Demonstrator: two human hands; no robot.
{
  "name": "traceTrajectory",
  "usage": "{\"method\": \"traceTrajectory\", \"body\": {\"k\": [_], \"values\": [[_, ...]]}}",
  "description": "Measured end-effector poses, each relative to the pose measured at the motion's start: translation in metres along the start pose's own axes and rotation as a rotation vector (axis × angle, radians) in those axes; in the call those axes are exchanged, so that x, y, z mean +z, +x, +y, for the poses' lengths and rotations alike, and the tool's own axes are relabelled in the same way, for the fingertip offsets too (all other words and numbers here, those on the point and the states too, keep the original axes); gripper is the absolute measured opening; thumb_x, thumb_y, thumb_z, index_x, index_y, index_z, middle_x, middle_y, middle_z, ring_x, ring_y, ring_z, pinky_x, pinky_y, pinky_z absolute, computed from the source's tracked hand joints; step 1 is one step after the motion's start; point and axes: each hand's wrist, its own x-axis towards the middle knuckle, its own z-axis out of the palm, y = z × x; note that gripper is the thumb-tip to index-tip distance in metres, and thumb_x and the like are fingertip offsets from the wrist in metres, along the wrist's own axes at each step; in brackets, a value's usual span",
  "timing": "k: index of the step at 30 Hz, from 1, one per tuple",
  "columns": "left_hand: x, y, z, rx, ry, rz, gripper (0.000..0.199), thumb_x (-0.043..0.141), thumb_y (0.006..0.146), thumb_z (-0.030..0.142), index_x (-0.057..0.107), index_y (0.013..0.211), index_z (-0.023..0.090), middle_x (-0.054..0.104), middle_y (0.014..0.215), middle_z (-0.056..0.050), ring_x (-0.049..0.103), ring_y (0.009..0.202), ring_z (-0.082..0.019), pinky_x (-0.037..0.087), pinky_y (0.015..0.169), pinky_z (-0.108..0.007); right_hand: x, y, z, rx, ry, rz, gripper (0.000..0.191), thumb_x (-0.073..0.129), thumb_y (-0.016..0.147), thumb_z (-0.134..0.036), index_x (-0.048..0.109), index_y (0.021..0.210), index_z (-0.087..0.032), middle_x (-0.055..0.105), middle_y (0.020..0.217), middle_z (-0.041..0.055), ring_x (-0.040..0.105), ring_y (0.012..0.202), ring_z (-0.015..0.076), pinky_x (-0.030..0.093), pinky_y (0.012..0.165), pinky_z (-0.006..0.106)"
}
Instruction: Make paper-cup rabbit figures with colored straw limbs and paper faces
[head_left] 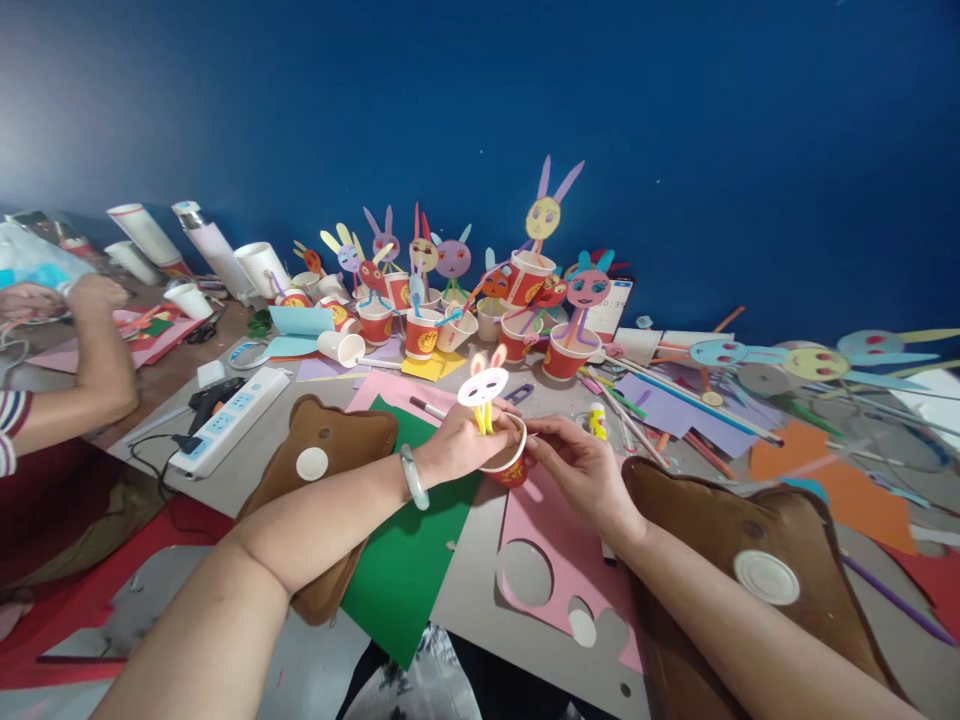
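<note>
A white paper rabbit face [482,388] with pink-lined ears stands on yellow stems [485,418] just above a red and white paper cup [504,470]. My left hand [469,440], wearing a pale bangle at the wrist, is closed round the stems and rests over the cup's mouth. On the cup's right side, the thumb and fingers of my right hand [574,455] pinch its rim. Beneath my hands lie a green paper sheet [409,560] and pink paper [559,545] with round holes cut in it. The stems' lower ends are hidden.
Several finished paper rabbits in cups [529,278] line the blue wall. Brown bear-shaped cushions [311,445] lie under both forearms. A power strip [232,420] and glue gun [214,400] are at left, with another person's arm [105,350] beyond. Paper scraps [832,470] cover the right.
</note>
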Motion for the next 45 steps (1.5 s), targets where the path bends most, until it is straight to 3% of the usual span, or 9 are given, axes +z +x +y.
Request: {"method": "traceTrajectory", "body": {"k": [15, 21, 29, 36, 45], "values": [[-0.001, 0.003, -0.002, -0.048, -0.061, -0.004, 0.010, 0.066, 0.079, 0.012, 0.073, 0.074, 0.017, 0.073, 0.101, -0.006, 0.069, 0.096, -0.018, 0.054, 0.094, -0.033, 0.003, 0.000, -0.002, 0.025, 0.036, 0.021, 0.025, 0.068, 0.086, -0.041, 0.072, 0.099, -0.020, 0.070, 0.092, 0.0069, 0.065, 0.075, 0.0182, 0.056, 0.068, 0.032], [-0.004, 0.004, -0.007, 0.027, 0.000, -0.045, 0.010, 0.068, 0.072, 0.009, 0.070, 0.078, 0.016, 0.072, 0.103, -0.009, 0.068, 0.102, -0.021, 0.054, 0.094, -0.033, 0.003, 0.000, 0.003, 0.062, 0.059, 0.035, 0.026, 0.066, 0.087, -0.041, 0.070, 0.098, -0.019, 0.067, 0.075, 0.0029, 0.062, 0.065, 0.0158, 0.053, 0.062, 0.030], [-0.012, 0.005, -0.004, 0.068, 0.096, -0.091, 0.008, 0.064, 0.075, 0.008, 0.065, 0.072, 0.016, 0.071, 0.097, -0.008, 0.066, 0.105, -0.022, 0.051, 0.098, -0.036, 0.005, 0.000, 0.005, 0.068, 0.056, 0.045, 0.025, 0.068, 0.085, -0.042, 0.069, 0.094, -0.019, 0.067, 0.075, 0.0036, 0.063, 0.066, 0.0166, 0.053, 0.062, 0.030], [-0.012, 0.006, -0.005, 0.008, -0.004, -0.146, 0.006, 0.067, 0.079, 0.015, 0.068, 0.073, 0.015, 0.068, 0.114, -0.011, 0.064, 0.110, -0.023, 0.047, 0.104, -0.038, 0.004, -0.001, 0.004, 0.058, 0.064, 0.047, 0.025, 0.069, 0.085, -0.044, 0.067, 0.093, -0.020, 0.068, 0.077, 0.0036, 0.063, 0.066, 0.0163, 0.053, 0.062, 0.030], [-0.010, 0.008, -0.008, 0.026, -0.045, -0.131, 0.004, 0.069, 0.079, 0.016, 0.073, 0.079, 0.016, 0.071, 0.104, -0.009, 0.066, 0.106, -0.022, 0.051, 0.098, -0.035, 0.006, -0.001, 0.007, 0.078, 0.097, 0.073, 0.028, 0.068, 0.085, -0.046, 0.062, 0.090, -0.019, 0.064, 0.074, 0.0026, 0.062, 0.064, 0.0156, 0.053, 0.059, 0.029]]}}
